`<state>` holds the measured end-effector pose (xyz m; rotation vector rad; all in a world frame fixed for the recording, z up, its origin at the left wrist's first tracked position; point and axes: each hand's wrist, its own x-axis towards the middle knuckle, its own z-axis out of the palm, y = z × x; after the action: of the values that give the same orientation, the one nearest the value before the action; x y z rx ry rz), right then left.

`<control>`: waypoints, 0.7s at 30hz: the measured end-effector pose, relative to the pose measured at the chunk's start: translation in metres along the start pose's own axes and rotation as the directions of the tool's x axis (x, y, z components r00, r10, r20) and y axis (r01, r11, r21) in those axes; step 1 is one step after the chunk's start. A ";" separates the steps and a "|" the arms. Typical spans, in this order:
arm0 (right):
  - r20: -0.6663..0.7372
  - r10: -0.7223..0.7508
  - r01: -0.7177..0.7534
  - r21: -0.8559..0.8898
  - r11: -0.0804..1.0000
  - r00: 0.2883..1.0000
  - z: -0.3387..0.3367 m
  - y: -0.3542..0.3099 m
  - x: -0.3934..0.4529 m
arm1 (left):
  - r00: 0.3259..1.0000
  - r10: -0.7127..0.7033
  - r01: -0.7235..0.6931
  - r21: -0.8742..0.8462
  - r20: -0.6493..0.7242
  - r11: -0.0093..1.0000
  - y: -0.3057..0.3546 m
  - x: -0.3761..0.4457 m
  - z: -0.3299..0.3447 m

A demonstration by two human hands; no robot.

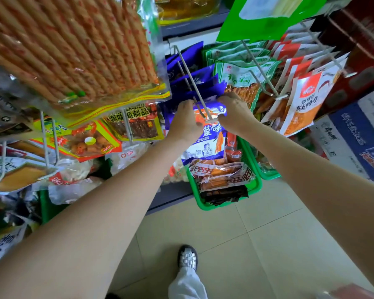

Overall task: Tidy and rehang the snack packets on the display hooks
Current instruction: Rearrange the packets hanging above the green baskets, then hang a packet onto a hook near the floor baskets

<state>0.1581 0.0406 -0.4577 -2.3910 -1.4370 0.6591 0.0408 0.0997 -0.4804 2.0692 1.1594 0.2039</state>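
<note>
The left hand (187, 117) and right hand (233, 114) each pinch a top corner of the glossy blue plastic snack packet (207, 134) at the tip of the long white wire display hook (191, 83), apparently threading its hang-hole, so the person does best keeping the top edge taut and level while sliding it back toward the other blue packets (194, 78).
</note>
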 end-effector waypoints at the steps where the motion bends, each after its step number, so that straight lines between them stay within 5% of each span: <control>1: 0.019 0.006 -0.006 -0.012 1.000 1.000 -0.002 -0.002 0.003 | 0.999 0.010 -0.013 0.044 0.050 0.999 -0.003 -0.001 0.002; 6: 0.031 0.008 -0.007 -0.044 0.999 0.999 -0.007 -0.006 -0.002 | 0.997 -0.059 0.055 0.064 0.048 0.996 -0.006 -0.006 -0.010; 9: -0.149 -0.036 0.038 0.009 0.999 0.988 -0.009 -0.013 -0.026 | 0.986 0.136 -0.126 0.098 -0.101 0.987 -0.009 -0.038 -0.024; 12: -0.273 -0.231 0.232 -0.028 0.972 0.934 -0.005 -0.034 -0.056 | 0.947 0.295 -0.278 0.130 -0.130 0.952 -0.028 -0.081 -0.038; 21: -0.114 -0.546 0.536 -0.110 0.837 0.830 0.057 -0.200 -0.113 | 0.932 0.333 -0.292 0.254 -0.140 0.922 -0.125 -0.200 -0.144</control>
<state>-0.0680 0.0350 -0.3887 -1.8740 -1.9763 0.2856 -0.2249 0.0572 -0.4204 2.4829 0.9838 0.4380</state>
